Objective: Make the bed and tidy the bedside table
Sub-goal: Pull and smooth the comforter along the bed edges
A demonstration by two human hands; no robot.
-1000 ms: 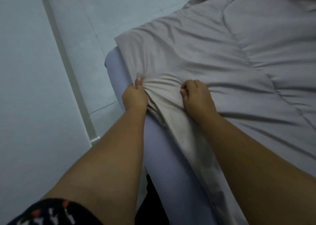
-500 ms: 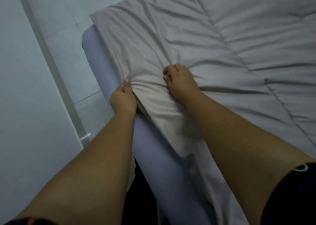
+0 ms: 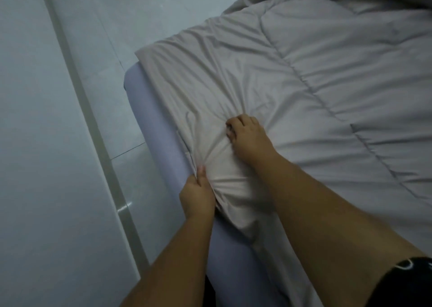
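A beige quilted blanket [image 3: 304,77] lies spread over the bed, its left edge running along a lavender mattress side [image 3: 161,147]. My left hand [image 3: 197,195] pinches the blanket's edge right where it meets the mattress side. My right hand [image 3: 249,138] is fisted in the fabric a little further in on the bed top. The cloth is bunched into creases between the two hands. The blanket's far corner lies flat near the mattress corner. No bedside table is in view.
A pale tiled floor [image 3: 121,38] runs along the bed's left side. A white wall [image 3: 35,166] with a glossy skirting strip [image 3: 98,147] borders the narrow gap beside the bed. Rumpled bedding rises at the top right.
Both hands have kept their grip on the blanket and drawn it back along the bed edge. My right hand now sits further from my left, and the far corner lies flatter.
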